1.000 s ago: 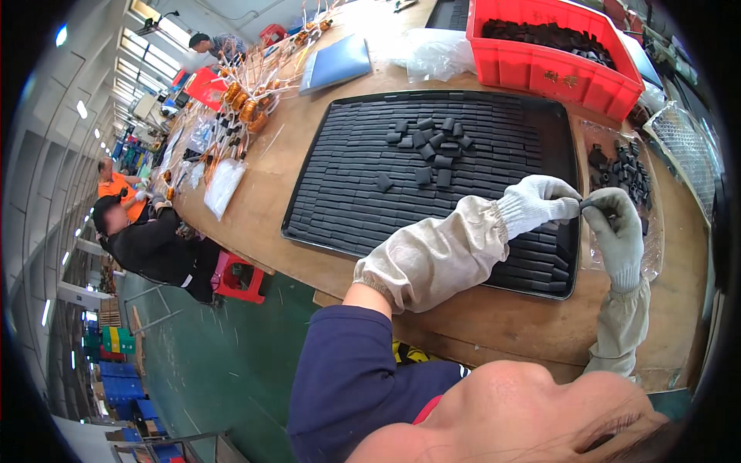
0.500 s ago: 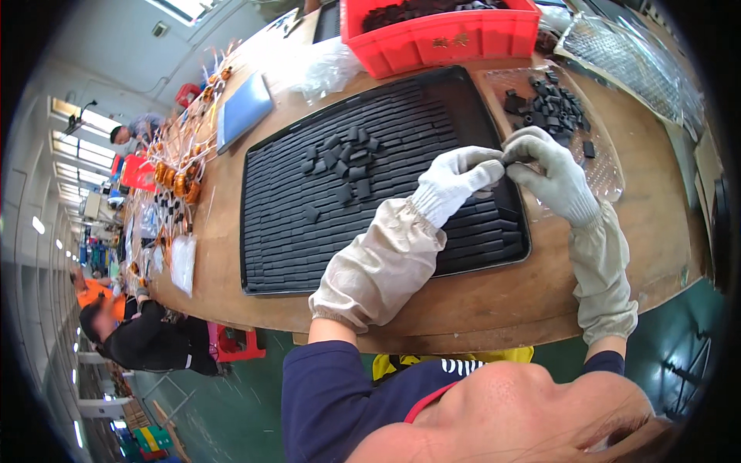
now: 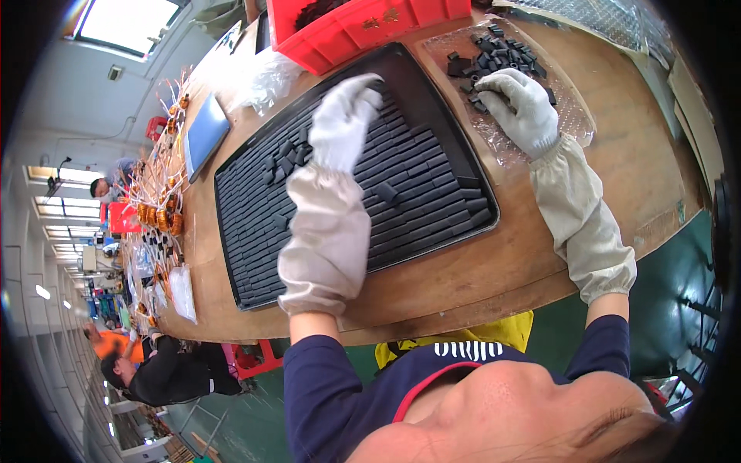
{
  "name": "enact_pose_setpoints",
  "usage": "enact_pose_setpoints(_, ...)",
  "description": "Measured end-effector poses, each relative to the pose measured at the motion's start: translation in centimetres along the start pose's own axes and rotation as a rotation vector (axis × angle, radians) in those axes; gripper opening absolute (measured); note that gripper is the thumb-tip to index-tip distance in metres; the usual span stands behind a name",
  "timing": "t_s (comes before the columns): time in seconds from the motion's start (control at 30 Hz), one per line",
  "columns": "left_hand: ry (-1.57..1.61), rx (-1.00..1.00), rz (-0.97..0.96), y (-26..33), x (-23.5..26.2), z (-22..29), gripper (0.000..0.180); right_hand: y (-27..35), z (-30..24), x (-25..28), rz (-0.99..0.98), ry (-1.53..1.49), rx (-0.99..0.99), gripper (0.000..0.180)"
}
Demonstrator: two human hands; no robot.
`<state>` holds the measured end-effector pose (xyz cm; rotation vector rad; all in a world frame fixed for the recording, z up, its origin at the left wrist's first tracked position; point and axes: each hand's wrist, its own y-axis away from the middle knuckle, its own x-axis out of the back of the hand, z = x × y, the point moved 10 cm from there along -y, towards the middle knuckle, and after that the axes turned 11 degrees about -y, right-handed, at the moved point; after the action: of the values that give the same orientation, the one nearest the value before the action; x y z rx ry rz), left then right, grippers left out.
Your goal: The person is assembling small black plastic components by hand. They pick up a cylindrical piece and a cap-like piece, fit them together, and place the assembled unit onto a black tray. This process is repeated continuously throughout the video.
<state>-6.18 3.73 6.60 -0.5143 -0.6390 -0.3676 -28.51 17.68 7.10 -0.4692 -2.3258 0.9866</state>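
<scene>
My left hand [image 3: 345,122], in a white glove, is over the far right part of a black tray [image 3: 492,224]. Its fingers are curled together and somewhat blurred; a dark bit shows at the tips. Rows of small black blocks [image 3: 421,166] fill most of the tray, and a loose heap of blocks [image 3: 287,160] lies on top, partly behind my left wrist. My right hand [image 3: 523,112], also gloved, is at the near edge of a pile of short, black, partly hollow pieces [image 3: 505,54]. Thumb and fingers close on one black piece there.
Under the pile is a clear bubble-wrap sheet [image 3: 575,127]. A red bin [image 3: 370,31] of dark parts stands beyond the tray. Left on the wooden table [image 3: 432,301] are a blue folder [image 3: 207,135], copper coils with wires [image 3: 162,216] and plastic bags. Other people sit farther left.
My hands have parted from where they met at the tray's right edge. The left moved left and away over the tray; the right went to the pile. The view has shifted.
</scene>
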Motion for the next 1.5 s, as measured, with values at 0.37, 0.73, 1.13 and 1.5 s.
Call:
enact_pose_setpoints(0.37, -1.084, -0.222, 0.006, -8.8, -3.8, -6.4, 0.024, -0.3, -0.5, 0.6, 0.032, -0.001, 0.018, 0.013)
enact_pose_setpoints(0.73, -1.277, -0.372, -0.075, -6.9, -5.2, -4.2, 0.027, -0.3, 0.1, 0.7, 0.029, 0.001, 0.01, 0.012)
enact_pose_setpoints(1.13, -0.902, 0.203, -0.245, 3.7, 17.9, -11.6, 0.051, -0.2, -0.1, -0.5, -0.043, 0.011, 0.0, 0.012)
enact_pose_setpoints(1.5, -0.917, 0.349, -0.125, 17.4, 15.7, -13.6, 0.058, 0.9, 2.2, -1.2, -0.09, 0.001, -0.064, 0.015)
